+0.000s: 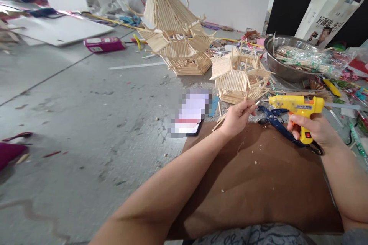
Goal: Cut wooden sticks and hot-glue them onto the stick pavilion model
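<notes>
My right hand [312,128] grips a yellow glue gun [297,106], its nozzle pointing left. A clear glue stick sticks out of the gun's back. In my left hand [238,115] a short wooden stick [258,103] is pinched, its end close to the nozzle. Just behind that hand sits a small model pavilion [232,80] built of wooden sticks, with its top uncovered. Below the glue gun lies a pair of dark blue pliers [274,124] on the brown board [258,187]. A larger stick-built pagoda [175,26] with a pointed roof stands farther back.
A phone [189,113] lies left of the board, beside a blue strip [213,106]. At back right, a steel bowl [287,69] holds wrapped sticks, with a white tote bag [324,11] behind it. Scraps litter the right side. A magenta pack [104,44] rests on the grey floor.
</notes>
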Available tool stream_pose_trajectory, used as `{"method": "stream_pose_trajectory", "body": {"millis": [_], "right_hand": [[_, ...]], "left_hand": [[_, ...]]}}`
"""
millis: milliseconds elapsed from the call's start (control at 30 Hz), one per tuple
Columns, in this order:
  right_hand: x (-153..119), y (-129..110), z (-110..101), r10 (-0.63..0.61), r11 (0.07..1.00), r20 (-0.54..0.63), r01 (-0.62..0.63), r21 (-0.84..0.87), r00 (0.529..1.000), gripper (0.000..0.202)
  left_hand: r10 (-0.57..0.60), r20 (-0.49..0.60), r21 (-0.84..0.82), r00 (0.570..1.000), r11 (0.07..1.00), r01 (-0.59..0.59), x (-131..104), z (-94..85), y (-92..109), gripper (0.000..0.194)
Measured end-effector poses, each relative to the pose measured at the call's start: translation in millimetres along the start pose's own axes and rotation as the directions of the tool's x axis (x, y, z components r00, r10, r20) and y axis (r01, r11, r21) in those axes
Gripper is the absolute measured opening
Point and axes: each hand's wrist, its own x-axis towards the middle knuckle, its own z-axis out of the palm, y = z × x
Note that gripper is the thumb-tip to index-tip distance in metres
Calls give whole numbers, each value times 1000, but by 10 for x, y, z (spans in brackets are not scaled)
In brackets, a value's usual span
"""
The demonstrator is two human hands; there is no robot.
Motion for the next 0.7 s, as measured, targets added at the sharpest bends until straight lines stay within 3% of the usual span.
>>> {"method": "stream_pose_trajectory", "body": {"millis": [700], "right_hand": [[24,42,-35,13,1000,24,-13,12,1000,29]], "left_hand": [[17,6,0,1000,1000,-17,-3,-10,23,22]]}}
